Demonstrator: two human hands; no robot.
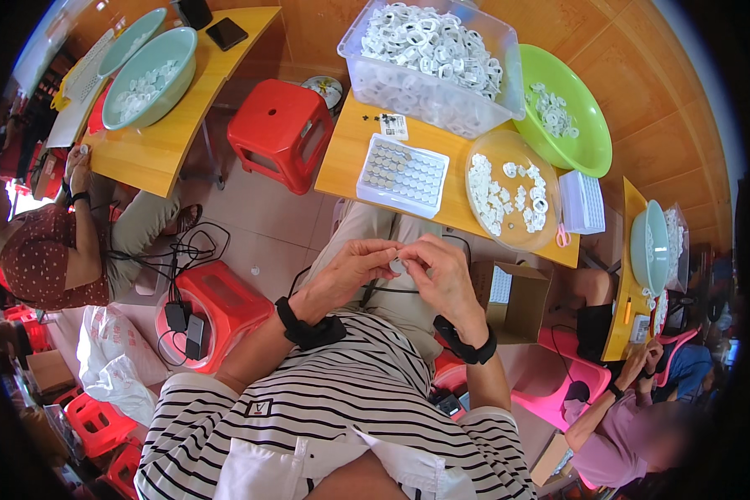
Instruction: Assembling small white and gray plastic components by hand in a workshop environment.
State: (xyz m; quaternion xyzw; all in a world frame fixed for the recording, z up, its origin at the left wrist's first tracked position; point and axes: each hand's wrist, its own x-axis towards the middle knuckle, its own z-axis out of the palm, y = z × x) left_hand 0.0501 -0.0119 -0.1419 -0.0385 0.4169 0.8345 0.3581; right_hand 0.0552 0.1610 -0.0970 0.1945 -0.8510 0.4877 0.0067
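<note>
Over my lap, my left hand and my right hand meet, fingertips closed around a small whitish round piece. Fingers cover much of it, so its exact kind does not show. Just beyond my hands, on the wooden table, a white tray holds rows of round pieces, greyish ones toward its left side. To its right is a clear round dish with small white plastic parts and rings. Black bands circle both my wrists.
Behind the tray stand a clear bin heaped with white ring parts and a green basin. Pink scissors lie at the table's right edge. A red stool and an open cardboard box flank me. People work at both sides.
</note>
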